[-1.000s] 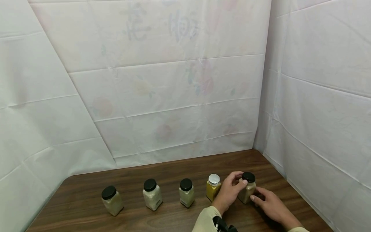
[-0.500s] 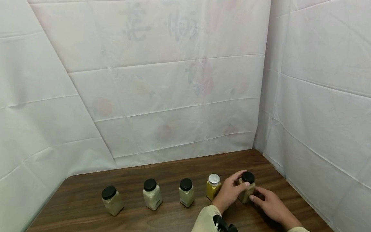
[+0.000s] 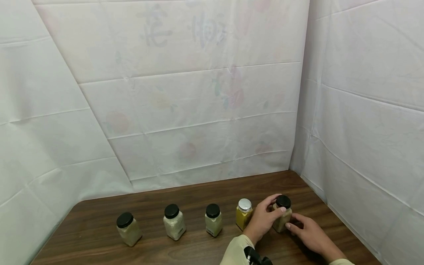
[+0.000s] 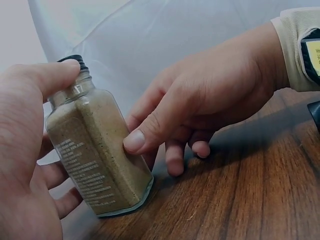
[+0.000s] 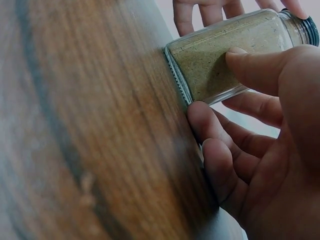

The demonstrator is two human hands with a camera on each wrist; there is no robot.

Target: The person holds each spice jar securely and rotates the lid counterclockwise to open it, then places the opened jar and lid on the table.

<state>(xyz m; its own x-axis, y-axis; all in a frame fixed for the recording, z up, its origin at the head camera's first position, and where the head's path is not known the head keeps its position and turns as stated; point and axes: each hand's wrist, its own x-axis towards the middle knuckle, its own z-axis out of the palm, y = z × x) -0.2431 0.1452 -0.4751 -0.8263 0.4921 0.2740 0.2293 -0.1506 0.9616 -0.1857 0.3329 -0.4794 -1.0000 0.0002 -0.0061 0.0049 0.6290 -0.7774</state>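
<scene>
Both hands are at a square glass spice jar [image 3: 281, 222] with a black lid, filled with a tan-green powder, at the right end of the row. My left hand [image 3: 262, 220] grips it high up, the thumb across the neck by the lid and fingers round the far side. Lower down, my right hand [image 3: 310, 235] pinches its side; in the right wrist view the thumb presses the glass [image 5: 220, 65] and other fingers curl beneath. The jar's base sits at the wooden tabletop in the left wrist view, with small white print on one face [image 4: 85, 165].
Close left of the left hand stands a silver-lidded jar of yellow powder [image 3: 243, 217]. Farther left are a greenish jar [image 3: 213, 222], a jar of white grains [image 3: 175, 225] and another greenish jar [image 3: 130, 232], all black-lidded. White cloth [image 3: 198, 110] hangs behind the brown table [image 3: 149, 198].
My left hand's fingers and thumb have shifted slightly around the jar's neck, and the jar has moved a touch left. The other jars stay in place.
</scene>
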